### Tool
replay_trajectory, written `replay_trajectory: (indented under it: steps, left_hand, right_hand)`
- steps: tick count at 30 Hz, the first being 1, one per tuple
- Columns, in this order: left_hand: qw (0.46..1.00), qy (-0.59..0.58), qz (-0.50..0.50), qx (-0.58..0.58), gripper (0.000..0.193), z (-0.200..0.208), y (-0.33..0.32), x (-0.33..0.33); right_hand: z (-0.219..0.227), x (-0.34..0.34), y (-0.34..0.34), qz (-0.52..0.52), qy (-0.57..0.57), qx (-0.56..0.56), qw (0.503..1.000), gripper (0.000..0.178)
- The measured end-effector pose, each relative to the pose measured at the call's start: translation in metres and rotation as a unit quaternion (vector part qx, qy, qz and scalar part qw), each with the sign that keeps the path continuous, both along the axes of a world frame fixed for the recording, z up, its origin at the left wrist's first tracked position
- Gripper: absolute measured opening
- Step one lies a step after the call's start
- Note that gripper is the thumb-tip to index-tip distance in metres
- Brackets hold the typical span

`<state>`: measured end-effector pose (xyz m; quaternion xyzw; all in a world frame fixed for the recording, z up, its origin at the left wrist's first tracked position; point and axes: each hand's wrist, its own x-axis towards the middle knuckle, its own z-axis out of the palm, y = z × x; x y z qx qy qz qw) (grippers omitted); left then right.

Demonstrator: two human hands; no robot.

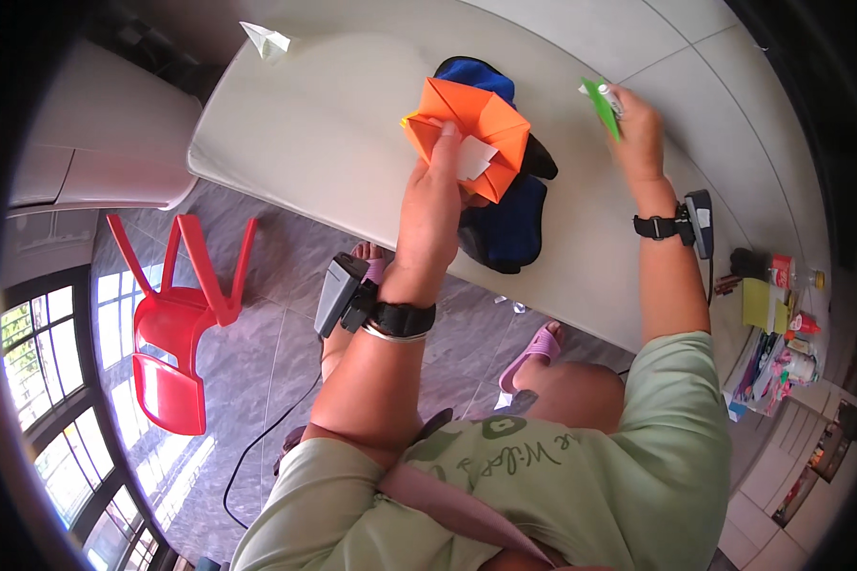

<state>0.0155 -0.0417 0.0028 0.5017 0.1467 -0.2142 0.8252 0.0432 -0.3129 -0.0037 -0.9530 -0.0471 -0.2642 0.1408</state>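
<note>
My left hand (433, 181) is closed on an orange folded-paper shape (501, 124) with several pointed panels, its thumb pressing on the inside. A small white paper piece (476, 158) sits in the middle of the orange shape, and a bit of yellow shows at its left edge. Over to the right, my right hand (641, 133) grips a green piece of paper (597, 105) together with a small white cylinder (611, 97), whose kind I cannot make out. Below the orange paper a blue and black cloth item (508, 228) lies on the table, partly covered from view.
The pale table (324, 143) runs along a tiled wall (628, 33). A folded white paper plane (266, 41) rests at its far left corner. Bottles, pens and yellow paper (764, 306) crowd the right end. On the floor at left is a red plastic chair (173, 319).
</note>
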Motion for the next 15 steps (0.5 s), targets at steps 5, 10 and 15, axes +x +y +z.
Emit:
replay_trajectory:
  steps: [5,10,15]
  left_hand:
    - [1.0,-0.012,0.012,0.007,0.047,0.006,-0.003,0.0]
    - [0.999,-0.036,-0.008,0.031,0.042,0.008,-0.01,-0.003]
    - [0.997,-0.072,-0.017,0.015,0.042,-0.001,-0.011,-0.002]
  right_hand:
    - [0.055,-0.017,0.041,-0.017,0.056,0.271,0.961,0.024]
    - [0.09,-0.034,0.095,0.063,0.113,0.447,0.885,0.027]
    - [0.078,-0.03,0.12,0.136,0.2,0.426,0.872,0.025]
